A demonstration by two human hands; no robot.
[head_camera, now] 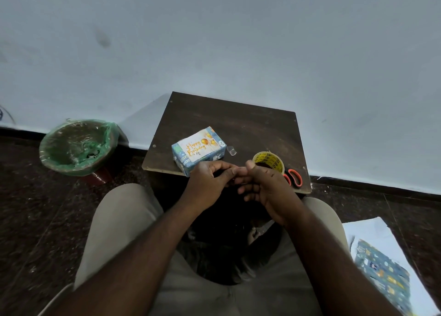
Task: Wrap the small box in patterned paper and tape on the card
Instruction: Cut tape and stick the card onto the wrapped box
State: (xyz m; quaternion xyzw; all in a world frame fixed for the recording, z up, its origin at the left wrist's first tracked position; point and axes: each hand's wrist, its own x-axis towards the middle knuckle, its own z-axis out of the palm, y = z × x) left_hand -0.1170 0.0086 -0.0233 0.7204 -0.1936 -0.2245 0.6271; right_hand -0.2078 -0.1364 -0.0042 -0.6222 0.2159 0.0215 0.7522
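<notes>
The small box [216,154], a rectangular block covered in blue patterned paper, lies flat near the front left edge of the table [238,122], a dark brown board with a matt, scuffed surface. A glossy white card [199,146] printed "Happy Birthday" with orange balloons lies on the box's top face. A short clear strip of tape [231,150] sits on the table just beside the box.

The tape roll [268,160], with a yellow printed core, stands right of the box. Behind the right hand [265,187] lie scissors [296,177] with orange loop handles.

The left hand [207,182] and the right hand meet fingertip to fingertip over the table's front edge. Both have curled fingers; whether they pinch anything cannot be determined.

A round bin [76,146] with a crinkled green liner stands on the floor to the left. A spare patterned sheet [381,275] lies lower right.
</notes>
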